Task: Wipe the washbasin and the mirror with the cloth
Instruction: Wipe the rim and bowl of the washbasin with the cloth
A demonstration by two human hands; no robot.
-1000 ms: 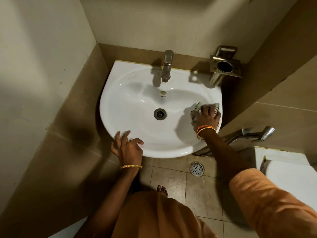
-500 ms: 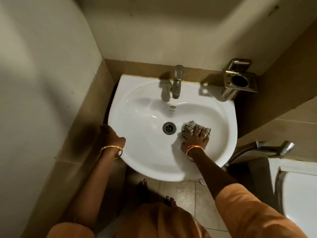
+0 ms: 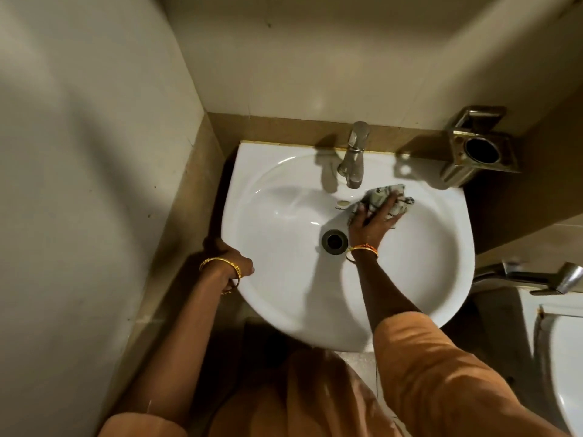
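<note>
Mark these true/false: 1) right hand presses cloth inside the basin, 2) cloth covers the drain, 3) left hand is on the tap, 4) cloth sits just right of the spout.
1. True: right hand presses the cloth against the basin wall.
2. False: the drain is uncovered; the cloth is above and right of it.
3. False: left hand grips the basin's left rim, away from the tap.
4. True.
</note>
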